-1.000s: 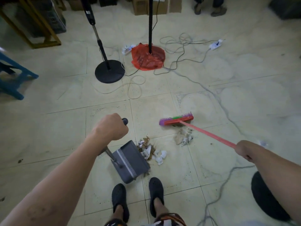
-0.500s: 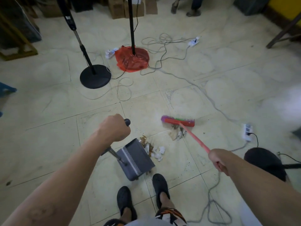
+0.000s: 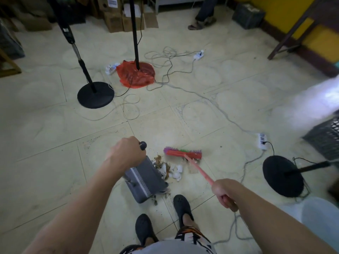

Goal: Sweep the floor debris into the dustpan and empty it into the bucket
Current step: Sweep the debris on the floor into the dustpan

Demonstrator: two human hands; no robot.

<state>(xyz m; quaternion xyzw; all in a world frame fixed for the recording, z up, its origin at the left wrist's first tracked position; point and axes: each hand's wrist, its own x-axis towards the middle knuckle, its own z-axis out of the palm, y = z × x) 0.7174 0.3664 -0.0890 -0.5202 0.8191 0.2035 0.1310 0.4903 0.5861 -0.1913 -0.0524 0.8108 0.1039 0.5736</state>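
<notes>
Two-handed, with paper scraps and dry leaves (image 3: 169,169) heaped at the mouth of the grey dustpan (image 3: 146,182): holds the red broom head (image 3: 183,154) just beyond, right hand (image 3: 224,192) clenched round the pink handle (image 3: 200,172), left hand (image 3: 126,154) clenched round the dustpan's upright handle. Stands in black clogs (image 3: 181,206) just behind.

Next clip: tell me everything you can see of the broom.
The broom has a red, plastic-looking head with purple, green and pink bristles showing along its far edge, and a long pink handle. The head sits low at the floor just beyond the debris, right of the grey dustpan. The handle slants back to the right hand, which grips it.
</notes>
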